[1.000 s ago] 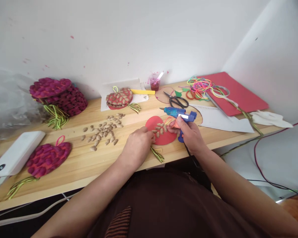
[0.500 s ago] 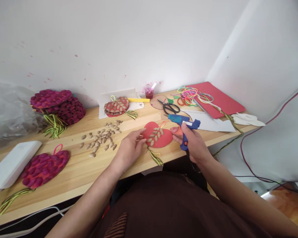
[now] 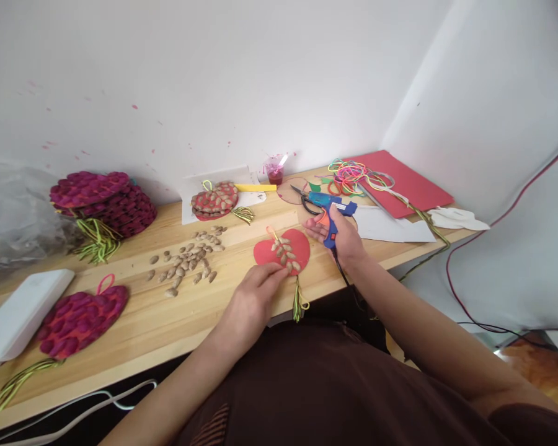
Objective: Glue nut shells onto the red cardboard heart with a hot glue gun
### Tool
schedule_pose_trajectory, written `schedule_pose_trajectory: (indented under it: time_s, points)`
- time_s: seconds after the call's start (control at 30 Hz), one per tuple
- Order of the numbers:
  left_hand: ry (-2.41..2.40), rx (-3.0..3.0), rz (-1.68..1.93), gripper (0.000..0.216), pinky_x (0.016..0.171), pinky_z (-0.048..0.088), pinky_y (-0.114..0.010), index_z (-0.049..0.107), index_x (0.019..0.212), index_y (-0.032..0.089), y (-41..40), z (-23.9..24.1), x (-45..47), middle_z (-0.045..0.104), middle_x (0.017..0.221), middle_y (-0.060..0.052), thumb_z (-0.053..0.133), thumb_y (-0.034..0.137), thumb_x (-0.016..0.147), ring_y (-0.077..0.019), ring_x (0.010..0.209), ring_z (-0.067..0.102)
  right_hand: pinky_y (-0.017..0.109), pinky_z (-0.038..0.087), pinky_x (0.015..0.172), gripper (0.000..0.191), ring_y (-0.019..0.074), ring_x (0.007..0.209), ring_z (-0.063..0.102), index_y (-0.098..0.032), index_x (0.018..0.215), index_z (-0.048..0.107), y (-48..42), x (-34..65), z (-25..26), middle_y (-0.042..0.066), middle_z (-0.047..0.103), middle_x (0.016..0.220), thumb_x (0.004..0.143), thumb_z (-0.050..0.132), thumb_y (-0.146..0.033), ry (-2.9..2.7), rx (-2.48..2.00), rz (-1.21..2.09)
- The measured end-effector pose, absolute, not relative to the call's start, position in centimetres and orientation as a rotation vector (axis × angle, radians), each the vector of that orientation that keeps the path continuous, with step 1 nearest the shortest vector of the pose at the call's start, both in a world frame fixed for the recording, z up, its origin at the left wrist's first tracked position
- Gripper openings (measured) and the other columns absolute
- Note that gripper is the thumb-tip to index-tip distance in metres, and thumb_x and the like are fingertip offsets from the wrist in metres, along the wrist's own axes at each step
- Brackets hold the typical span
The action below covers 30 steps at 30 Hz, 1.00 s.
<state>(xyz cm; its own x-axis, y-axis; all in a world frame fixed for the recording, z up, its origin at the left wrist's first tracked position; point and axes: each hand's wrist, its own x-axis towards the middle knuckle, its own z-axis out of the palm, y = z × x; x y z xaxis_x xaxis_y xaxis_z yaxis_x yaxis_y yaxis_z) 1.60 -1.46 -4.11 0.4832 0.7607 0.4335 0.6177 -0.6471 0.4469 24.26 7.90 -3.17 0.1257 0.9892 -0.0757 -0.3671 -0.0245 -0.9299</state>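
Observation:
A red paper heart (image 3: pixel 302 246) with a row of pale seeds glued down its middle lies near the front edge of the wooden table (image 3: pixel 190 316). My left hand (image 3: pixel 251 303) rests at the heart's lower left edge, fingers touching it. My right hand (image 3: pixel 339 235) is closed round a blue glue gun (image 3: pixel 328 204), held just right of the heart with its nozzle pointing left. A green-yellow tassel (image 3: pixel 298 300) hangs from the heart over the table edge.
Loose seeds (image 3: pixel 186 260) lie left of the heart. A seed-covered heart (image 3: pixel 214 199), scissors (image 3: pixel 302 195), coloured cords (image 3: pixel 353 173), red card (image 3: pixel 404 183) and white paper (image 3: pixel 390 226) sit behind. Purple hearts (image 3: pixel 102 198) are stacked left; another purple heart (image 3: pixel 81 313) and a white box (image 3: pixel 23 306) lie nearer.
The red heart has been turned and slid a little left. My left hand drew back to its lower edge. My right hand moved the glue gun away to the right and back.

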Motion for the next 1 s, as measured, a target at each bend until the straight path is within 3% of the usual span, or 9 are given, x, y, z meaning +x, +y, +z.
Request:
schedule_pose_trajectory:
  time_s: [0.2, 0.37, 0.47, 0.6, 0.8, 1.0]
  points:
    - [1.183, 2.736, 0.658, 0.063, 0.108, 0.051, -0.048, 0.047, 0.146, 0.012, -1.9, -4.4, 3.5, 0.058, 0.138, -0.019, 0.039, -0.008, 0.086, -0.029, 0.131, 0.054, 0.038, 0.065, 0.082, 0.05, 0.0222, 0.082, 0.076, -0.023, 0.073, 0.06, 7.4, 24.0, -3.6, 0.003, 0.07, 0.069, 0.077, 0.069, -0.072, -0.842, -1.036, 1.259]
    - [1.315, 2.592, 0.75, 0.059, 0.105, 0.053, -0.045, 0.042, 0.149, 0.02, -1.4, -5.3, 3.5, 0.057, 0.136, -0.015, 0.045, 0.002, 0.093, -0.0272, 0.126, 0.057, 0.036, 0.065, 0.079, 0.046, 0.021, 0.082, 0.076, -0.023, 0.075, 0.064, 6.4, 23.8, -3.6, 0.002, 0.071, 0.073, 0.077, 0.072, -0.067, -0.856, -1.055, 1.247]
    - [1.387, 2.506, 0.832, 0.048, 0.104, 0.054, -0.042, 0.049, 0.144, 0.02, -0.7, -5.3, 2.9, 0.06, 0.13, -0.013, 0.049, 0.01, 0.097, -0.0245, 0.12, 0.061, 0.035, 0.064, 0.08, 0.044, 0.0213, 0.086, 0.076, -0.021, 0.076, 0.067, 5.6, 23.7, -3.6, 0.003, 0.072, 0.079, 0.078, 0.074, -0.065, -0.871, -1.059, 1.247]
    - [1.398, 2.445, 0.909, 0.027, 0.097, 0.058, -0.036, 0.066, 0.119, 0.018, 0.2, -4.4, 2.4, 0.067, 0.118, -0.012, 0.049, 0.014, 0.099, -0.0207, 0.108, 0.067, 0.034, 0.064, 0.077, 0.044, 0.0217, 0.085, 0.075, -0.021, 0.076, 0.069, 4.7, 23.8, -3.8, 0.003, 0.07, 0.081, 0.08, 0.073, -0.064, -0.905, -1.061, 1.25]
    - [1.353, 2.409, 0.993, 0.018, 0.089, 0.06, -0.032, 0.072, 0.103, 0.016, 0.5, -4.0, 2.4, 0.072, 0.106, -0.01, 0.055, 0.015, 0.098, -0.0183, 0.097, 0.07, 0.035, 0.062, 0.083, 0.041, 0.0213, 0.091, 0.074, -0.022, 0.083, 0.069, 3.3, 23.8, -4.1, 0.003, 0.07, 0.088, 0.084, 0.068, -0.063, -1.004, -1.052, 1.174]
    - [1.341, 2.441, 1.039, 0.012, 0.088, 0.06, -0.035, 0.073, 0.1, 0.017, 0.6, -4.4, 2.5, 0.073, 0.104, -0.009, 0.062, 0.016, 0.094, -0.0216, 0.098, 0.07, 0.028, 0.058, 0.062, 0.042, 0.0197, 0.078, 0.072, -0.02, 0.092, 0.068, 2.6, 23.7, -3.6, 0.005, 0.072, 0.083, 0.088, 0.065, -0.062, -1.133, -1.134, 1.153]
